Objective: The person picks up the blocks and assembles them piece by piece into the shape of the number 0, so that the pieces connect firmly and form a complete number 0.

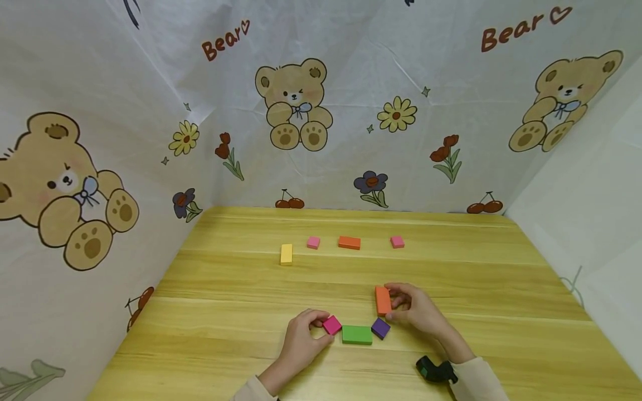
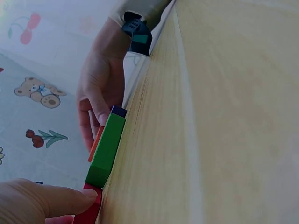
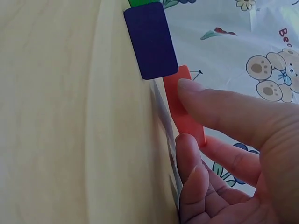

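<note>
My left hand (image 1: 300, 341) pinches a magenta block (image 1: 332, 325) between thumb and fingers, low on the table. That block is turned at an angle, its corner against the left end of a flat green block (image 1: 357, 335). At the green block's right end sits a purple block (image 1: 380, 328), also turned. Just behind the purple one, my right hand (image 1: 420, 313) grips an orange block (image 1: 383, 301), the thumb at its near end and a finger at its far end. In the right wrist view the thumb presses the orange block (image 3: 181, 109) beside the purple block (image 3: 152, 41).
Farther back on the wooden table (image 1: 225, 312) lie a yellow block (image 1: 286, 254), a pink block (image 1: 313, 243), an orange-red block (image 1: 349, 243) and a second pink block (image 1: 397, 241). Cloth printed with bears hangs behind the table. A black device (image 1: 435, 370) is on the right wrist.
</note>
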The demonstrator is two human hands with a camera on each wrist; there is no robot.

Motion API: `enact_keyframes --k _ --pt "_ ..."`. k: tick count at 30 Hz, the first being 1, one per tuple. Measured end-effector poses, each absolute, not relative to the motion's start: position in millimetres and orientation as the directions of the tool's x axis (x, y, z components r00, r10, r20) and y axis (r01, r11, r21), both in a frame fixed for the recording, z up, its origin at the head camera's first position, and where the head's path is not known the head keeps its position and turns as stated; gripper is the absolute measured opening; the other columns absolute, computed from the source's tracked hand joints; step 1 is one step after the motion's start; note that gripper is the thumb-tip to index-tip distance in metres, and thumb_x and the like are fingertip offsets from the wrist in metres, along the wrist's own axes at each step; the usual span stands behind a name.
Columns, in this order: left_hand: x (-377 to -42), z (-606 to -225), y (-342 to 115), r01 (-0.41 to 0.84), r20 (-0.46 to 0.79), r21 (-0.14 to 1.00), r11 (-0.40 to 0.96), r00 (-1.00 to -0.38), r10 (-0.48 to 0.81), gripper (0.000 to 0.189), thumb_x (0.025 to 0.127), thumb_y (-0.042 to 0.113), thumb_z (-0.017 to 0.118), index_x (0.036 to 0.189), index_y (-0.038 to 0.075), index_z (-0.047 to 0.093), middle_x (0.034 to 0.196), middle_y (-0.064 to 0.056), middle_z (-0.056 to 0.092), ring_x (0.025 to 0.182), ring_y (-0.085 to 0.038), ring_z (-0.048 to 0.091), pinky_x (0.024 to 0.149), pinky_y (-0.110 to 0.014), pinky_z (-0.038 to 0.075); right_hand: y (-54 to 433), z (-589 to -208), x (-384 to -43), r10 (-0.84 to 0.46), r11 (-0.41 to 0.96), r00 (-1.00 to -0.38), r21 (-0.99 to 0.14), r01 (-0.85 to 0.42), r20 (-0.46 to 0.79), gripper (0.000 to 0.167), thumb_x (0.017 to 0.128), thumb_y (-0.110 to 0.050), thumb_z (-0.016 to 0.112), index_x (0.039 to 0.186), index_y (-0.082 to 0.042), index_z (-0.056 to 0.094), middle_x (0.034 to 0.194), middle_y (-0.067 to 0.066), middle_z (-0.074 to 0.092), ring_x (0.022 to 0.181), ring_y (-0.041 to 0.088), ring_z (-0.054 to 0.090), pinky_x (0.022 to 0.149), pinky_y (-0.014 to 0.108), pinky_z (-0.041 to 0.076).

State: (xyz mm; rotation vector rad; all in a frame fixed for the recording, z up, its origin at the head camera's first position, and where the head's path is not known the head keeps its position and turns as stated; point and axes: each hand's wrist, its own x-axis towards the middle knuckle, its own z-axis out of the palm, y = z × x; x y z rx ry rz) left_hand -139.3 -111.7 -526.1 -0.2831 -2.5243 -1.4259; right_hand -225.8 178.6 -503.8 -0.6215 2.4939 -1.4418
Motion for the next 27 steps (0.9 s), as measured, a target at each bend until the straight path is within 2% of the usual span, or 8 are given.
enact_keyframes --k 7,16,27 --pt "-138.9 -526.4 -111.3 0.272 0.286 0.82 0.503 -0.957 0.052 0.037 0.065 0.002 0.085 0.1 0.004 0.072 0.093 -0.002 0.071 0.078 -0.006 0.061 0.071 -0.021 0.052 178.8 -507.3 -226.3 -0.457 0.454 -0.888 -0.843 -0.289 0.058 0.066 0.076 -0.012 0.083 0.132 0.007 0.054 0.111 0.018 0.062 0.085 0.016 0.059 0.067 0.022 0.051" --pt "-139.1 -526.6 -111.4 0.277 0.291 0.818 0.504 -0.955 0.053 0.038 0.065 0.001 0.085 0.1 0.004 0.072 0.094 -0.002 0.072 0.079 -0.007 0.062 0.072 -0.021 0.053 177.9 -502.4 -224.4 -0.474 0.448 -0.879 -0.847 -0.285 0.045 0.067 0.077 -0.014 0.083 0.133 0.008 0.053 0.111 0.017 0.062 0.087 0.019 0.059 0.067 0.021 0.05" --pt "-138.7 -525.3 -111.1 0.273 0.283 0.821 0.502 -0.957 0.057 0.037 0.066 0.001 0.085 0.1 0.004 0.072 0.094 -0.003 0.071 0.079 -0.008 0.062 0.072 -0.021 0.054 179.6 -502.7 -224.0 -0.481 0.44 -0.876 -0.856 -0.271 0.03 0.06 0.082 -0.012 0.077 0.133 0.009 0.053 0.106 0.016 0.061 0.089 0.02 0.06 0.068 0.021 0.049"
